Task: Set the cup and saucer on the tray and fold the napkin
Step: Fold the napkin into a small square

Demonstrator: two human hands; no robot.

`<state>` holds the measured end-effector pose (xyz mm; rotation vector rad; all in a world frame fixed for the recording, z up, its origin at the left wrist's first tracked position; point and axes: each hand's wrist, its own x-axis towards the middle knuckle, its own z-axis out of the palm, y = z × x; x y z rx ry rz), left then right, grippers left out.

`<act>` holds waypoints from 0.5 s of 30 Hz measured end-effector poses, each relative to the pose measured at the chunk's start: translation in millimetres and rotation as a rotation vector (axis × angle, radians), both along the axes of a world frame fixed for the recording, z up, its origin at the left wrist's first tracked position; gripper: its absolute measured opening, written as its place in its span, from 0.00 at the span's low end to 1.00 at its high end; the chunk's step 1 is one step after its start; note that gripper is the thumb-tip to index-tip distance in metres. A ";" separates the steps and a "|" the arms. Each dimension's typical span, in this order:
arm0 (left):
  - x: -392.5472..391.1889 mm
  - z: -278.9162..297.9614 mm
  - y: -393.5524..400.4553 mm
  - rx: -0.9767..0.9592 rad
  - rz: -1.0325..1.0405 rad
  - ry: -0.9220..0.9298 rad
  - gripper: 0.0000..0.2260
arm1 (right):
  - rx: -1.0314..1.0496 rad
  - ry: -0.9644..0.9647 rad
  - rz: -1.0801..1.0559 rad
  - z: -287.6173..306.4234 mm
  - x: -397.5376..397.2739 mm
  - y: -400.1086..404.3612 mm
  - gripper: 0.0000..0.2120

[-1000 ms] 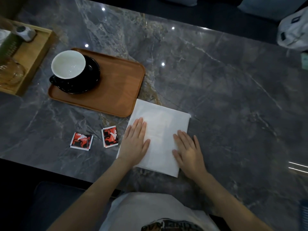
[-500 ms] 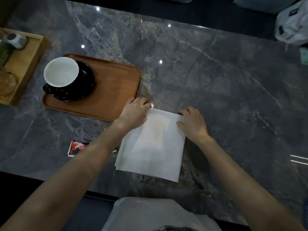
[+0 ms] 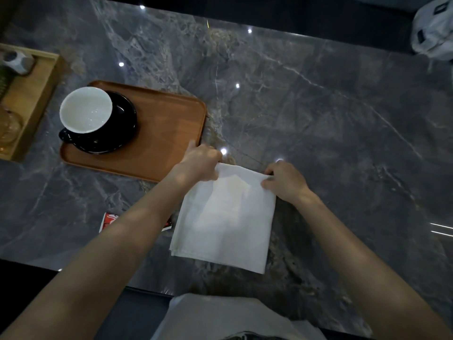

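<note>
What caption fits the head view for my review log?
Both hands, left and right, pinch the napkin's far corners on the table; cup and saucer sit on the tray.

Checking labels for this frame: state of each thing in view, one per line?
cup: upright, empty, on saucer
saucer: on tray
tray: on table, right half bare
napkin: folded, flat on table, far corners pinched
left hand: pinches far left corner
right hand: pinches far right corner
packets: on table, mostly hidden by left forearm
</note>
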<state>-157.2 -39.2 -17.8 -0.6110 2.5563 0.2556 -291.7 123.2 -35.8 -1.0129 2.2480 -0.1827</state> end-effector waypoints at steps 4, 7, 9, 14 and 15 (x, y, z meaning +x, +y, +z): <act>4.8 -0.8 8.3 -0.032 -0.026 0.028 0.15 | -0.038 -0.068 -0.045 1.5 0.4 1.8 0.04; 10.1 -1.3 13.4 -0.080 -0.019 0.117 0.12 | -0.146 -0.231 -0.167 8.7 -3.7 5.0 0.05; 11.8 2.7 14.5 -0.056 0.028 0.161 0.11 | -0.192 -0.262 -0.194 15.1 -6.6 6.9 0.07; 21.3 19.9 11.8 0.070 0.078 0.254 0.10 | -0.280 -0.289 -0.201 32.8 -11.6 9.3 0.09; 24.7 24.8 11.2 0.097 0.078 0.276 0.11 | -0.306 -0.284 -0.196 36.6 -11.1 10.3 0.09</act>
